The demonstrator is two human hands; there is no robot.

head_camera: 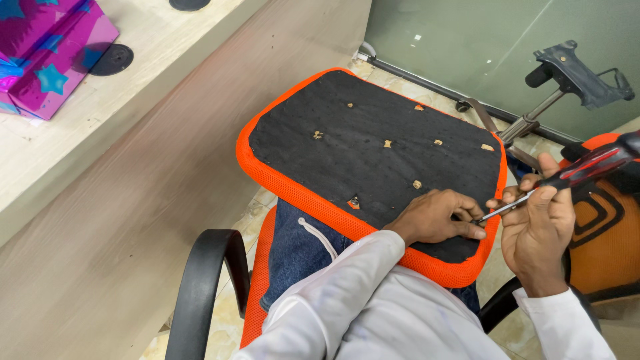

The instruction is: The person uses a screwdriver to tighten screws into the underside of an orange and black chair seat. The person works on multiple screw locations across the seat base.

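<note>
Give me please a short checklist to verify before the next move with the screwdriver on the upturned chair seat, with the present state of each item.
1. Right hand grips the screwdriver by its red and black handle: ok.
2. Screwdriver tip sits at the spot beside the left fingers: ok.
3. Left hand presses flat on the seat panel to steady it: ok.
4. Left fingertips clear of the tip: not ok, they lie right beside it.
5. Tip seated in a screw head: cannot tell, fingers hide it.
6. Seat panel rests on the lap: ok.
</note>
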